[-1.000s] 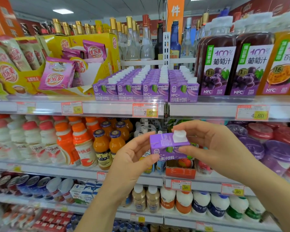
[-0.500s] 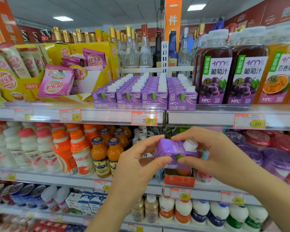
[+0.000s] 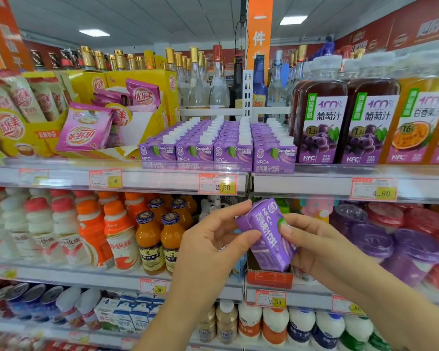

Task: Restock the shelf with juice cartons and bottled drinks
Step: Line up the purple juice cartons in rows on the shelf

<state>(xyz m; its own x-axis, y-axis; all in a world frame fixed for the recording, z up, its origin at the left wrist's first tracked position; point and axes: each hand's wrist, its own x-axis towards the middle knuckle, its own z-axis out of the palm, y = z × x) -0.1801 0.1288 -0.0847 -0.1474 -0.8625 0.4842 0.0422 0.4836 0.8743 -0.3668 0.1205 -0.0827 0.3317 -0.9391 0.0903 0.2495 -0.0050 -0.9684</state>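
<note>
The purple juice carton is in both hands right now, held just below the block of Condorito cartons, in front of the next level down. It's tilted, with its long side running from upper left to lower right and the print facing the camera. The left hand pinches the carton's upper end between thumb and forefinger, with the other fingers loosely curled underneath. The right hand has its thumb pressed on the front face. Its other fingers go round behind the carton, so I can't really tell how they sit.

The block itself stands in four tidy rows, white caps up, on a white shelf with a clear plastic lip. A 2.50 price tag is clipped to the lip right under the block.

- **Right of the block:** two grape juice bottles, then a passion fruit juice bottle.
- **Left of the block:** a yellow display box with pink sachets spilling out.
- **Behind the block:** a crowd of gold-capped liquor bottles.
- **Below and left of the block:** orange juice bottles and white red-capped drinks.
- **Below and right of the block:** purple and red lidded tubs.
- **Above the block:** an orange banner hangs from a grey panelled ceiling with light panels.
</note>
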